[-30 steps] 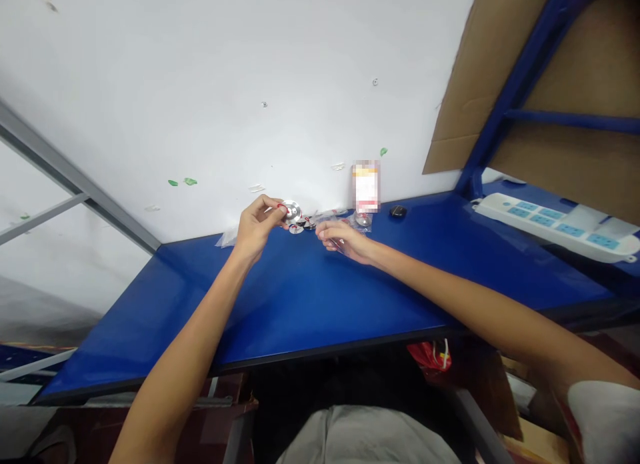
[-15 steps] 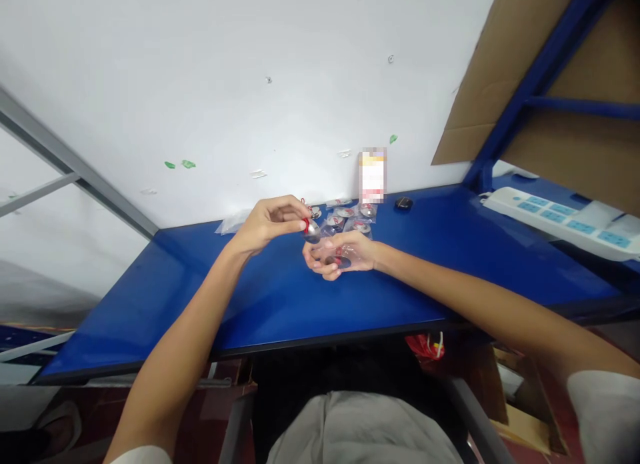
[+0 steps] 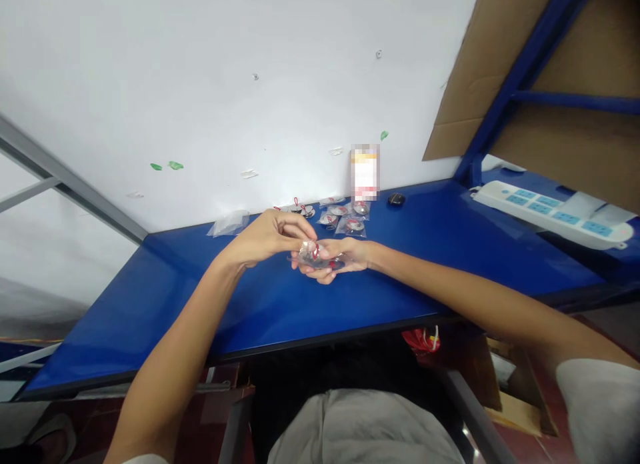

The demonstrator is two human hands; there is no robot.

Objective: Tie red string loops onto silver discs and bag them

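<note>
A small clear plastic bag (image 3: 307,256) is held over the desk between my two hands. Red cord (image 3: 315,251) shows at its left end, and a dark round piece with a bit of red lies farther in. My right hand (image 3: 354,251) is closed around the bag from the right, palm upward. From the left, my left hand (image 3: 267,239) pinches at the bag's open end; its fingertips partly hide what they grip. The shiny metal disc on the red cord is mostly hidden by fingers and plastic.
Bagged round pieces (image 3: 355,225) lie behind my hands, and loose ones with red loops (image 3: 306,211) sit near the wall. Flat clear bags (image 3: 229,223) are at the back left. A small black case (image 3: 397,199) and a white power strip (image 3: 553,214) are right on the blue desk (image 3: 280,317).
My left hand has brought the metal disc on its red cord down and right to the bag in my right hand. The view has shifted slightly.
</note>
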